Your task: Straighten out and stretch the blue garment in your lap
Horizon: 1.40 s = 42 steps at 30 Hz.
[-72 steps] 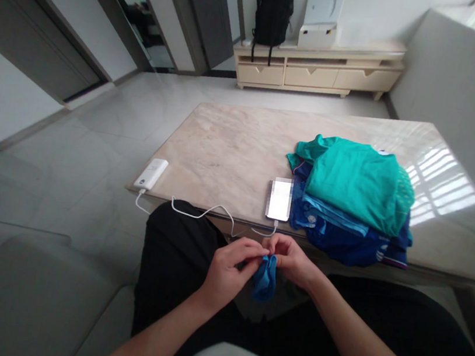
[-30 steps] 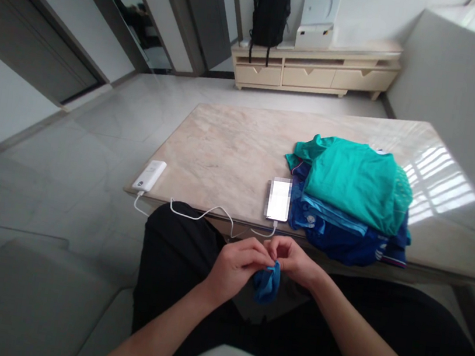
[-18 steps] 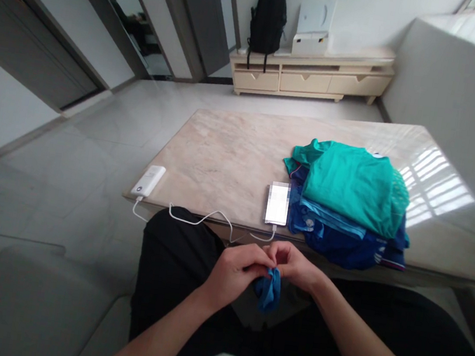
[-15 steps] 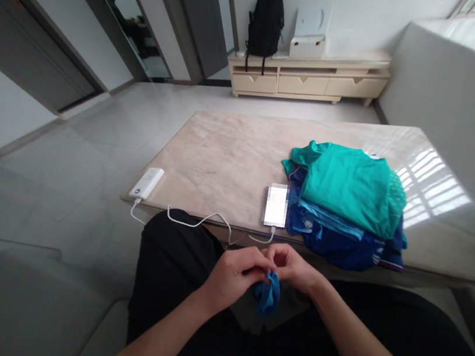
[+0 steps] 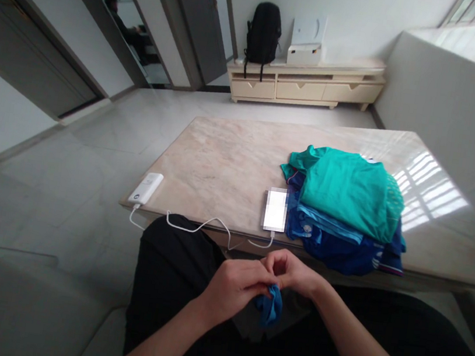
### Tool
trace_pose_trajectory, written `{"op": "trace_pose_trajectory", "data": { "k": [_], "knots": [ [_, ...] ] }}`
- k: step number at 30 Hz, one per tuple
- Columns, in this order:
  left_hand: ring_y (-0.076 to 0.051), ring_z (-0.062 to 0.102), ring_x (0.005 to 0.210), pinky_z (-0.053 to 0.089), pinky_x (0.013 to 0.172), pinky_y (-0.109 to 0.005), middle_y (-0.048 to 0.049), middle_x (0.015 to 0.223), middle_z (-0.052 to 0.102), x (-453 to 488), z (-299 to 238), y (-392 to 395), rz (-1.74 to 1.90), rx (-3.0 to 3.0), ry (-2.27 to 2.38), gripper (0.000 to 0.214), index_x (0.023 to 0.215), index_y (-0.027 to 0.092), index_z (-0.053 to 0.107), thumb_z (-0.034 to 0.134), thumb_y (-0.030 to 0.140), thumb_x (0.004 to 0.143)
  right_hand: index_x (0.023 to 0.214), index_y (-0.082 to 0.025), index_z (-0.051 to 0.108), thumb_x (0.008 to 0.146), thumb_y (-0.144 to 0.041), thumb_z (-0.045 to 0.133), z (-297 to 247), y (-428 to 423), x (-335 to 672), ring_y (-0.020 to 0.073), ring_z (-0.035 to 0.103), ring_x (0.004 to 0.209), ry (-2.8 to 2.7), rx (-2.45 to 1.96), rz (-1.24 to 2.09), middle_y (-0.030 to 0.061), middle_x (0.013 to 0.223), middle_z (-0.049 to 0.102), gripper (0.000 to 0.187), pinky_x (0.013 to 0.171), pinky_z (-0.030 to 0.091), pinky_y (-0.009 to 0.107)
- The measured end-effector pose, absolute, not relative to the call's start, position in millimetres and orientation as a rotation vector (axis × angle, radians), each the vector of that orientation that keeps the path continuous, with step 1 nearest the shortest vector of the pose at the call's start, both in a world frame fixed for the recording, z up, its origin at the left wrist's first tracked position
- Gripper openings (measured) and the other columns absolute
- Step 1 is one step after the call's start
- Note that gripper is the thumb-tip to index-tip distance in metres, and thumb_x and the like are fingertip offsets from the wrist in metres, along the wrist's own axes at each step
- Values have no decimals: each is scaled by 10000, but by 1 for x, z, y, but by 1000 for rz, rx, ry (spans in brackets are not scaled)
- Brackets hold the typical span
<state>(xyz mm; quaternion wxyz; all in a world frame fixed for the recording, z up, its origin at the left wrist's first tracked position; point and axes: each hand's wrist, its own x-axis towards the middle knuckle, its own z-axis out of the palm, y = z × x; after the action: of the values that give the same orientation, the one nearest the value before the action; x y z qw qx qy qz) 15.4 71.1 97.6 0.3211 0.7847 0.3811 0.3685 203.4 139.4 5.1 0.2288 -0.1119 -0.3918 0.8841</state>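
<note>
Between my legs, close to the table's front edge, hangs a small bunched blue cloth (image 5: 271, 309); its exact kind is unclear. My left hand (image 5: 235, 287) pinches its top from the left, thumb and fingers pressed together. From the other side my right hand (image 5: 292, 274) meets it, thumb and forefinger closed at the same upper edge. Fingers hide the gripped part. Just beyond, on the table, lies a pile of folded clothes: a green shirt (image 5: 353, 191) on top, blue garments (image 5: 341, 254) underneath.
The marble-topped table (image 5: 222, 164) spans the front. On it are a white power bank (image 5: 146, 189) and a pixelated white device (image 5: 275, 210), with a white cable (image 5: 199, 227) running along the edge. A backpack (image 5: 264, 34) stands on a low cabinet (image 5: 303, 87). A person (image 5: 128, 27) shows at upper left.
Both hands stay closed at the cloth's top, with only a slight shift of fingers and cloth. The whole view has moved slightly, so the surroundings appear a little lower.
</note>
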Motion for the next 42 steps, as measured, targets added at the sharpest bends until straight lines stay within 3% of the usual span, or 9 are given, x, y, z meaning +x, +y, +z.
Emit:
{"op": "trace_pose_trajectory", "data": {
  "k": [8, 21, 27, 38, 42],
  "knots": [
    [-165, 734, 806, 554, 744, -259, -38, 903, 786, 16, 96, 69, 1036, 2340, 1057, 117, 1012, 193, 778, 725, 132, 927, 789, -134, 636, 651, -279, 973, 5, 138, 200, 93, 605, 664, -1130, -348, 2399, -14, 757, 677, 392, 647, 462, 192],
    [-204, 695, 871, 584, 772, -316, -50, 979, 795, 24, 84, 66, 1170, 2153, 1149, 188, 978, 206, 775, 807, 87, 836, 776, -138, 626, 639, -308, 975, 5, 140, 201, 93, 558, 665, -1206, -430, 2344, -20, 757, 653, 412, 630, 418, 196],
    [-188, 704, 863, 581, 777, -304, -42, 941, 782, 26, 80, 63, 1265, 2119, 1214, 161, 927, 203, 745, 787, 66, 853, 819, -144, 658, 637, -462, 962, 2, 141, 199, 96, 549, 662, -1223, -428, 2277, -20, 771, 636, 476, 640, 416, 211],
    [-189, 705, 982, 555, 898, -324, -36, 1017, 759, 8, 77, 67, 1177, 2065, 1316, 124, 984, 220, 660, 724, 127, 932, 973, -165, 755, 870, -521, 779, 13, 143, 202, 164, 602, 865, -1334, -509, 2043, 41, 932, 696, 371, 790, 466, 272],
    [-163, 686, 898, 542, 829, -289, -15, 959, 726, -2, 74, 67, 1160, 2016, 1449, 97, 1000, 225, 645, 698, 156, 957, 1076, -180, 751, 870, -459, 795, 16, 140, 201, 189, 628, 918, -1387, -544, 2022, 54, 1016, 709, 349, 814, 491, 297]
  ]
}}
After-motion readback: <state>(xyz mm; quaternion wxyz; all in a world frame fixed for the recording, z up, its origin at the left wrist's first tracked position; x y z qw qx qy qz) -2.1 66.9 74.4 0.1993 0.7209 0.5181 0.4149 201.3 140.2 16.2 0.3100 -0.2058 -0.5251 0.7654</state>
